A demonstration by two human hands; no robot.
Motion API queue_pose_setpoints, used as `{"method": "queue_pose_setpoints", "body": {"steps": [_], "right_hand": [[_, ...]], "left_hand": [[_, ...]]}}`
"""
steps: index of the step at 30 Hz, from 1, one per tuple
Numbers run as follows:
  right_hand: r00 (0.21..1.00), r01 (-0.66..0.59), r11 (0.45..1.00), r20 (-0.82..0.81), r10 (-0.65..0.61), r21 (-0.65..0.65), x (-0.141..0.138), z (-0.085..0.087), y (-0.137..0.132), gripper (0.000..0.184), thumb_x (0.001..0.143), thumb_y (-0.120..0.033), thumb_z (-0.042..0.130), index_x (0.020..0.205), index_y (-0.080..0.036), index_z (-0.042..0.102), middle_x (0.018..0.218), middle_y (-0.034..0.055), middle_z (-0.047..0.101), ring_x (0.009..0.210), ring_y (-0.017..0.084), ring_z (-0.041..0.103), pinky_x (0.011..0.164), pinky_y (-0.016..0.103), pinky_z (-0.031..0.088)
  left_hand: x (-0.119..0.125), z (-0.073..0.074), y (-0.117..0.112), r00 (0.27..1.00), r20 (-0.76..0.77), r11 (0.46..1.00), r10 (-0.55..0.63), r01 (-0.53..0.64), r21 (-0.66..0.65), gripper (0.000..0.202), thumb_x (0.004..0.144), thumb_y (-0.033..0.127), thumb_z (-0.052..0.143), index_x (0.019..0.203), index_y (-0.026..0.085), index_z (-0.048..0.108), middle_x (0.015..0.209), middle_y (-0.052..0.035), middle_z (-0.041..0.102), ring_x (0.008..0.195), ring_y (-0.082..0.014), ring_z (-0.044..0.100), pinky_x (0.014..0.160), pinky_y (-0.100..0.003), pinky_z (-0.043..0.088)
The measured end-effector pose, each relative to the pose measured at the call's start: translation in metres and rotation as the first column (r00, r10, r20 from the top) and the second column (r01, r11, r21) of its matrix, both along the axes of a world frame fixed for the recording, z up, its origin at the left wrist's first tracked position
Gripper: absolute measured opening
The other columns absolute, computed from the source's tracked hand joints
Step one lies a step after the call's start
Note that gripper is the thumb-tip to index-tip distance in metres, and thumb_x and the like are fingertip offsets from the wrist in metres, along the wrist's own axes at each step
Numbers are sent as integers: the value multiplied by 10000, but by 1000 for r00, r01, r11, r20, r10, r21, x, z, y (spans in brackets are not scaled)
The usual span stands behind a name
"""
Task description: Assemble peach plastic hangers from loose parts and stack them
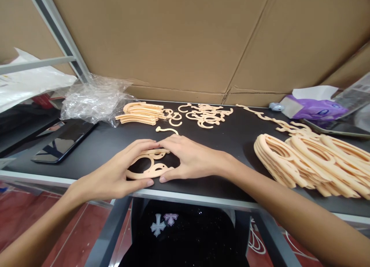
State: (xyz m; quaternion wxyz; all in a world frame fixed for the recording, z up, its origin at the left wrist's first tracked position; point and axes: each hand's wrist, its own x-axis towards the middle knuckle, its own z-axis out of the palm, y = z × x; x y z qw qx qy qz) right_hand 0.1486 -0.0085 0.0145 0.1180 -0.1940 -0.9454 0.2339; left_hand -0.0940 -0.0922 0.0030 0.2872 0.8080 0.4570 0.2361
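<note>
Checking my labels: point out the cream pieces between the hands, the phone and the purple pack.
Cream pieces (pixel 147 174), head view: the lower edge.
Phone (pixel 66 141), head view: the screen.
Purple pack (pixel 316 109), head view: its purple side.

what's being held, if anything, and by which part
A pale cream, curved, plastic-looking frame with openings: the left hand cups its rounded left end; the right hand is at its right end, grip unclear.

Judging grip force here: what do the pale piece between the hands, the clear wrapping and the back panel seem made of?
Pale piece: likely satin plastic, evenly cream with smooth rounded edges; wood possible.
Clear wrapping: glossy plastic film, see-through with crinkled glints.
Back panel: probably matte cardboard, brown and creased.
</note>
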Motion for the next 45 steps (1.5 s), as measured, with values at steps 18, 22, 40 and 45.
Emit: {"method": "queue_pose_setpoints", "body": {"steps": [18, 22, 40, 45], "right_hand": [[993, -103, 978, 80, 90, 183, -2, 10, -16, 244, 968, -344, 635, 1040, -178, 800, 1220, 150, 682, 1163, 273, 600, 1029, 451, 449], [995, -100, 977, 47, 93, 186, -3, 8, -15, 248, 969, -349, 625, 1013, -179, 800, 1128, 143, 698, 1075, 266, 614, 966, 437, 466], [885, 439, 867, 51, -462, 236, 81, 44, -61, 458, 780, -400, 761, 1199, -222, 706, 1049, 76, 744, 933, 248, 678, 759, 337, 502], [662, 720, 507, -248, -708, 475, 155, 39, -88, 437, 844, -617, 660, 1061, -245, 732, 983, 48, 790, 813, 224, 732, 716, 358, 548]], "left_hand": [[-2, -1, -1, 988, -69, 983, 139, -130, 126, 505, 875, 506, 702, 1303, 258, 600, 1314, -72, 662, 1183, -277, 677, 976, -431, 617], [0, 3, -2, 984, -83, 985, 156, -148, 93, 507, 884, 521, 683, 1299, 242, 600, 1320, -83, 675, 1201, -280, 673, 988, -423, 605], [-14, -3, 4, 941, -156, 949, 301, -279, 147, 503, 920, 614, 564, 1288, 274, 614, 1321, -32, 684, 1207, -260, 645, 1049, -372, 512], [-16, -7, 3, 946, -185, 951, 267, -228, 209, 473, 928, 606, 564, 1277, 290, 611, 1292, -21, 693, 1162, -249, 664, 925, -305, 558]]}}
